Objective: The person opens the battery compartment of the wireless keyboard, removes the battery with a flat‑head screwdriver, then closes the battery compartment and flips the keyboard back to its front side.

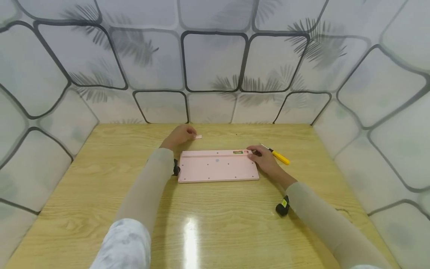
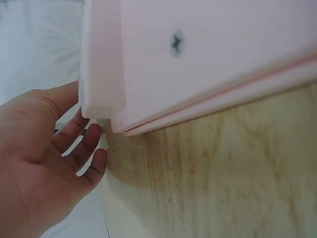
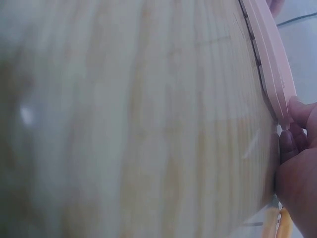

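A pink keyboard lies face down on the table, its screw-dotted underside up. Near its far right corner the battery slot is uncovered, with a battery showing inside. My right hand grips that corner, thumb on the underside and fingers at the edge; the right wrist view shows the thumb on the pink rim. Beyond the keyboard's far left corner, my left hand pinches the end of a small pink battery cover at the tabletop. In the left wrist view the keyboard hides the thumb and index tips.
A yellow-handled screwdriver lies just right of the right hand, its shaft pointing away to the back left. Patterned cloth walls stand behind and on both sides of the wooden table.
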{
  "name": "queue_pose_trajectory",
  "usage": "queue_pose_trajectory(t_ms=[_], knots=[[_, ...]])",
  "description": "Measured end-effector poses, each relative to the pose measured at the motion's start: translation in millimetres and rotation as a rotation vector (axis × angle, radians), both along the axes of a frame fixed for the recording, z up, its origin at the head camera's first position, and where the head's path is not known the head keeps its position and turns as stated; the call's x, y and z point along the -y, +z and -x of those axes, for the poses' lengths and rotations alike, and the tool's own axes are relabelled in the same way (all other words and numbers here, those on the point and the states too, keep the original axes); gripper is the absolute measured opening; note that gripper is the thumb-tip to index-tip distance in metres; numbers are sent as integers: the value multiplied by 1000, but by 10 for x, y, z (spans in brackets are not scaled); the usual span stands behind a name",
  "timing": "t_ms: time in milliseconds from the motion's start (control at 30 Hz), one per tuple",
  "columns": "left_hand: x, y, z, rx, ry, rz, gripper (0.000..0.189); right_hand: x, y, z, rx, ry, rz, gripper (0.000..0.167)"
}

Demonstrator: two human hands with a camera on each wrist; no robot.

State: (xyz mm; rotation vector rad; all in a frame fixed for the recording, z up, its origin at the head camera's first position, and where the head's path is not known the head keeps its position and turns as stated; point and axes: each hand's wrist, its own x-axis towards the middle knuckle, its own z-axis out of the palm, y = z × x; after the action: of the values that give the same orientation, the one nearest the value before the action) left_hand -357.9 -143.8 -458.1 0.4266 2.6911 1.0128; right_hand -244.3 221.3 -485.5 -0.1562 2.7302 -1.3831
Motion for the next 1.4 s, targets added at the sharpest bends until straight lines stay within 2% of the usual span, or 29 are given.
queue_pose_trajectory(t_ms=[167,400,500,700,1000,1167,1400], knots=[[-73,92,-51,-2,-8,-25,28,-28,8,6,-10,4,-5,32],[-236,169,-75,-48,-91,-10,32,-31,3,10,-12,7,-1,32],[-314,170,-83,-52,-117,-10,31,-26,-11,16,-6,11,12,32],[-511,188,-156,-17,-162,-93,32,-26,-6,20,-10,16,11,32],[-828,217,-335,-10,-215,-129,28,-23,-6,39,-5,7,11,32],[-938,192,-457,32,-226,-139,30,-24,-16,38,6,3,15,32],[-1060,126,-563,51,-234,-142,30,-15,-20,20,7,-3,15,32]])
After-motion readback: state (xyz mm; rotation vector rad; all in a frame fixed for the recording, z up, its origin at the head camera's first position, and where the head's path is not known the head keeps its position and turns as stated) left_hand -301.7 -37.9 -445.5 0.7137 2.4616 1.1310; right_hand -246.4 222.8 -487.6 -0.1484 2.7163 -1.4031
